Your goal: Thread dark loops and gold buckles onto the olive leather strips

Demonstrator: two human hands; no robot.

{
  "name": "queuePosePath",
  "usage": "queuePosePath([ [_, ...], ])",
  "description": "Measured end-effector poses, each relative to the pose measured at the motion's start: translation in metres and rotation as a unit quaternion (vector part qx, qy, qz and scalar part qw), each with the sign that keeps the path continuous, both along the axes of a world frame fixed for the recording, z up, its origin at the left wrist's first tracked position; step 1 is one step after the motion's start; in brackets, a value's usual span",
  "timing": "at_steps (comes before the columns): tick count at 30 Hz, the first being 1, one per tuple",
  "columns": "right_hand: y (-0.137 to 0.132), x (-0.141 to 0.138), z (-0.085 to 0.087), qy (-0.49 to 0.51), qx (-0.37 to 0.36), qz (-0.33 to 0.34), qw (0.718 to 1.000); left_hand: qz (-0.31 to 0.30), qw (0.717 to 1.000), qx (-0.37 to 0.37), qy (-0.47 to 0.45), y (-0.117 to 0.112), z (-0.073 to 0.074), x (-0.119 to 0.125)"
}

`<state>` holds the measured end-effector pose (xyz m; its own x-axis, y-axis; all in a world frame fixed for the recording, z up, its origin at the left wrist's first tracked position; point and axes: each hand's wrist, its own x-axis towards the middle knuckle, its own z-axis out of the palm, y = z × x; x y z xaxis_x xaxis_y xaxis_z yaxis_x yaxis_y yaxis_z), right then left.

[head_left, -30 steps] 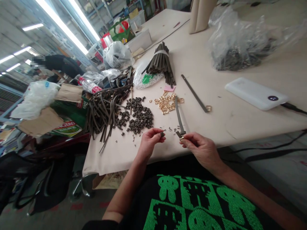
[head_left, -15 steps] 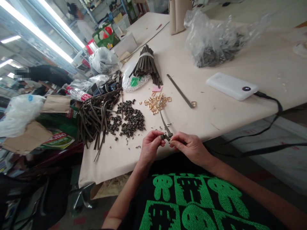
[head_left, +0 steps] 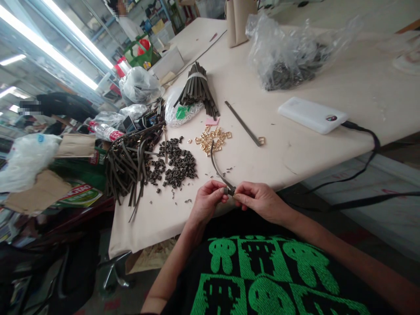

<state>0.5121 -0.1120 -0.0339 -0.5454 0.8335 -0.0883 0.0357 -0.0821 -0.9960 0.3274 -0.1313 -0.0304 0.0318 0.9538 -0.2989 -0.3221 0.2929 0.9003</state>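
Note:
At the near edge of the table my left hand (head_left: pixel 207 200) pinches a small dark loop (head_left: pixel 225 190) threaded on the end of a dark strap (head_left: pixel 216 167). My right hand (head_left: pixel 260 200) pinches the same strap end from the other side, fingertips almost meeting the left. The strap curves away across the table toward a pile of gold buckles (head_left: pixel 211 138). A heap of dark loops (head_left: pixel 177 164) lies left of the buckles.
A spread of loose dark straps (head_left: pixel 129 162) lies at the table's left edge, a tied bundle (head_left: pixel 197 89) farther back. One strap with a gold buckle (head_left: pixel 245 125) lies alone. A white power bank (head_left: pixel 311 115) with cable sits right, a plastic bag (head_left: pixel 288 54) behind.
My hands came together at the strap end; the left hand brought the loop onto it. The strap now bows upward instead of lying straight.

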Motion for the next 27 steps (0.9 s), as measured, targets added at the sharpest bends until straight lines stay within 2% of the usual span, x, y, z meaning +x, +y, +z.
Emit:
queuePosePath([
  [7,-0.002,0.001,0.001,-0.104,0.132,-0.053,0.984,-0.013,0.998,0.034,0.053,-0.006,0.002,-0.004],
  [14,0.000,0.003,0.002,-0.116,0.215,-0.039,0.969,0.005,0.991,0.048,0.124,-0.007,0.013,-0.001],
  [16,0.000,0.002,0.003,-0.106,0.230,-0.028,0.967,0.011,0.990,0.045,0.134,-0.005,0.014,-0.002],
  [21,-0.001,0.001,0.002,-0.108,0.242,-0.001,0.964,-0.033,0.991,0.005,0.128,-0.005,0.011,-0.006],
  [27,0.002,0.000,-0.003,-0.095,0.241,-0.009,0.966,-0.034,0.997,-0.009,0.062,-0.011,0.003,-0.005],
])
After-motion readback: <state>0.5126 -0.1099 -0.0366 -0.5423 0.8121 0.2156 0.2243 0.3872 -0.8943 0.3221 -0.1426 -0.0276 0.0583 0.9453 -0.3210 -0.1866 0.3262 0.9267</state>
